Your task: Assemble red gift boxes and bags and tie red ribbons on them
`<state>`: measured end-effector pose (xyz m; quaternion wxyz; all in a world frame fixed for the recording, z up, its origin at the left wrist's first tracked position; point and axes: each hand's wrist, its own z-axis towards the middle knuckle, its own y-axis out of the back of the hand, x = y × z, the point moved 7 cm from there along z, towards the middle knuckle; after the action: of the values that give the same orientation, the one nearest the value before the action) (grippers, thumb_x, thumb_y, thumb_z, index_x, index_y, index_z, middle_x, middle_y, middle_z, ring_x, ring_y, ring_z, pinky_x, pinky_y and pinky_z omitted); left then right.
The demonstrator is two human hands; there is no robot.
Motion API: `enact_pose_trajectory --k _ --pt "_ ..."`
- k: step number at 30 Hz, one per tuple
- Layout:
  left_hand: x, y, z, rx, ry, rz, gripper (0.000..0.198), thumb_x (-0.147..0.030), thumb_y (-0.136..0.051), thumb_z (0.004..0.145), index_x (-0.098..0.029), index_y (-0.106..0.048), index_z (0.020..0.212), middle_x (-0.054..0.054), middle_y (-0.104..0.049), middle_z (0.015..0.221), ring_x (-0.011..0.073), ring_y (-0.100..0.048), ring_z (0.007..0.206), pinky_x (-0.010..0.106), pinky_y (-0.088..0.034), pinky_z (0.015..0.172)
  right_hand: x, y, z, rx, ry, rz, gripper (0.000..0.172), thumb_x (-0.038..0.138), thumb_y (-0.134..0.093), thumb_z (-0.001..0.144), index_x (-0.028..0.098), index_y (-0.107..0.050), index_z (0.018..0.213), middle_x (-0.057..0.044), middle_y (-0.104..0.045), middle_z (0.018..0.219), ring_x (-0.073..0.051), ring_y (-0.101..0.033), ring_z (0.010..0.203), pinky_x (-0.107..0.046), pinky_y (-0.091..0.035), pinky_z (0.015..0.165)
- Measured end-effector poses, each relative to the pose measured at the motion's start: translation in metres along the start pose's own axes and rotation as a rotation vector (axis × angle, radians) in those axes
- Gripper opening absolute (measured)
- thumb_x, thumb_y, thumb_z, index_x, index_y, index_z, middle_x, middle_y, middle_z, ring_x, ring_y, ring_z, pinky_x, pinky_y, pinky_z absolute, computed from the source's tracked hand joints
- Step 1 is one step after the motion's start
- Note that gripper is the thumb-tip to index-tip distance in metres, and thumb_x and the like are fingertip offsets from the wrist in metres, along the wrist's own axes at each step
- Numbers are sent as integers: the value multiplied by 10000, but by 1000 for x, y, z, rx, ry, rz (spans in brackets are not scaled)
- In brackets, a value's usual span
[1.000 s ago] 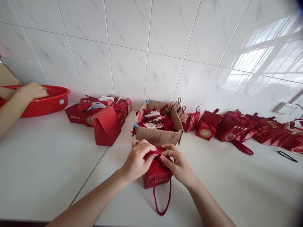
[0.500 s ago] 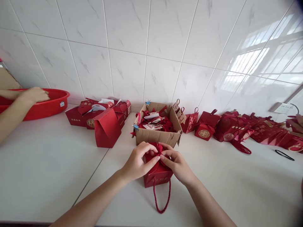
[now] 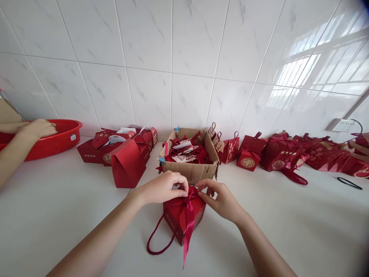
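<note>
A small red gift box sits on the white table in front of me, one corner towards me. Red satin ribbon is gathered on its top, and a long tail hangs down the near side. My left hand pinches the ribbon at the gathered part. On the other side my right hand has thumb and finger closed on the ribbon as well; its fingertips partly hide the spot. A twisted dark red cord handle loops onto the table at the box's left.
Behind the box stands a cardboard box of ribbons and tags. Red gift boxes stand left, including a tall one; several more line the wall at right. Another person's hand reaches over a red basin. A black loop lies right.
The gift box has turned, so its cord handle moved from the front to the left. A ribbon tail now hangs down the near side. My hands have moved slightly apart at the ribbon.
</note>
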<state>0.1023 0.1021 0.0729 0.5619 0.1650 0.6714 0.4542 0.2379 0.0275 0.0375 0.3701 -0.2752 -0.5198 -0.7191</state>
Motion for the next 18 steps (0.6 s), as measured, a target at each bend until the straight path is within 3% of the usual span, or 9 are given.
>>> enact_pose_trajectory --k 2,4,7,9,11,13,15,18 --pt "-4 -1 4 80 16 31 108 -292 -604 848 -232 -678 797 -24 -687 868 145 -617 772 237 -424 648 5 4 2 41 14 -98 227 229 -552 854 223 -623 1070 -23 -695 909 -155 -608 756 -296 -494 691" --pt "-7 -3 9 155 29 53 83 -252 -599 837 -227 -667 798 -28 -701 863 147 -631 777 237 -424 648 12 7 6 101 53 -161 340 175 -542 838 227 -586 1171 -50 -677 1109 -187 -635 964 -331 -510 826" --pt "-12 -3 15 226 42 92 75 -219 -600 818 -224 -668 787 -25 -705 854 153 -623 765 243 -405 620 22 2 19 339 92 -202 518 121 -504 832 221 -458 1338 -80 -558 1364 -205 -544 1227 -362 -452 994" --pt "-16 -2 17 252 47 118 76 -213 -603 808 -223 -668 771 -22 -699 848 154 -610 754 245 -386 590 20 -3 28 561 9 -292 526 120 -516 815 211 -465 1331 -84 -634 1262 -211 -609 1132 -344 -491 905" --pt "-19 -1 19 275 55 139 75 -214 -603 805 -225 -664 763 -24 -695 851 149 -601 733 242 -369 556 18 -2 34 725 -91 -413 449 135 -577 766 197 -574 1210 -65 -721 1038 -219 -676 933 -301 -507 731" --pt "-20 -1 20 296 69 154 69 -227 -601 808 -230 -660 771 -26 -692 870 142 -598 710 240 -359 531 22 6 36 782 -153 -488 412 190 -653 728 188 -625 1139 -47 -735 892 -214 -683 811 -260 -467 611" --pt "-19 -1 19 314 87 172 65 -251 -598 816 -238 -656 789 -25 -686 886 142 -600 703 242 -358 522 29 16 30 789 -200 -483 490 278 -709 716 195 -607 1188 -25 -727 811 -191 -680 720 -233 -440 557" --pt "-17 0 18 336 105 185 64 -276 -589 834 -249 -642 813 -32 -681 888 147 -617 749 242 -377 549 40 20 2 958 -275 -283 539 383 -697 754 268 -579 1267 24 -698 697 -135 -633 512 -223 -462 519"
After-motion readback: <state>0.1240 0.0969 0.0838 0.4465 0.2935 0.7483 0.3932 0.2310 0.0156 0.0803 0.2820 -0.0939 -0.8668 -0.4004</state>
